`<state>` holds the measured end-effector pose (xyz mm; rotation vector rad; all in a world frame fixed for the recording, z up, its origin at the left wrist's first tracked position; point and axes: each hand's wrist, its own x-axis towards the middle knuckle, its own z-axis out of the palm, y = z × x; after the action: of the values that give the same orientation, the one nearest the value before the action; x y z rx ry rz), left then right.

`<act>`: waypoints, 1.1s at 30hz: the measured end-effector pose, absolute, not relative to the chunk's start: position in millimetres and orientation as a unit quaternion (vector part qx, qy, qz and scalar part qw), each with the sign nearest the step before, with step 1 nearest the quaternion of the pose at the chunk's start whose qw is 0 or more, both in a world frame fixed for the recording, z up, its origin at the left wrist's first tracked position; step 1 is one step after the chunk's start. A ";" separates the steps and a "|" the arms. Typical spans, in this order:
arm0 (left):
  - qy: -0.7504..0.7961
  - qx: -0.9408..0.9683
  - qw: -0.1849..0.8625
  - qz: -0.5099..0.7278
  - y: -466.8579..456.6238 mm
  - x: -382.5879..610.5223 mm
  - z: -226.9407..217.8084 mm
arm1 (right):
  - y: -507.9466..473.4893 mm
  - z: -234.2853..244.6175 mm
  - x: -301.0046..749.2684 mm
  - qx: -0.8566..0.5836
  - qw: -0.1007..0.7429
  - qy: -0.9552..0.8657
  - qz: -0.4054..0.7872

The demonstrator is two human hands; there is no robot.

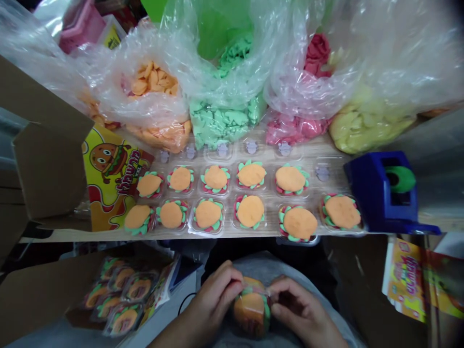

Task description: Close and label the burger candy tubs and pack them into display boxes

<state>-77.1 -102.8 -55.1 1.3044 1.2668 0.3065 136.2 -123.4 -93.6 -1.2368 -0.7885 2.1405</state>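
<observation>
One wooden tabletop [271, 208] spans the scene. Four clear plastic bags stand along its far side, one per colour, left to right: orange-piece bag [159, 133], green-piece bag [226, 121], red-piece bag [299, 128], yellow-piece bag [369, 125]. Two cardboard boxes are on the left: an upper box [54, 179], open, with one printed panel [108, 183] to its right, and a lower box [39, 285], nearer, containing at least six packed burgers [139, 288]; the exact count cannot be read. One blue tape dispenser [373, 186] sits at the right end, bearing one green roll [400, 179].

Two hands are at the near side, below the tabletop edge. Left hand [217, 292]: fingers closed on the left edge of one clear burger package [250, 309]. Right hand [299, 309]: fingertips pinched on the right edge of the same package. The package lies between the hands, right of the left hand and left of the right hand, touching both.

Eleven toy burgers [215, 177] in clear trays occupy the tabletop: five in the far row, six in the near row. Six small purple-grey labels [251, 147] show beyond or beside the far row.
</observation>
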 end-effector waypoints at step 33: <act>0.564 0.417 0.692 0.172 -116.9 -47.7 -72.1 | -129.1 -85.5 173.5 -0.504 0.251 -0.388 0.730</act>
<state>-47.7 -116.9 -72.1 0.9319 1.2597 0.3848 173.5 -129.1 -85.5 -1.3702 -1.0555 1.9857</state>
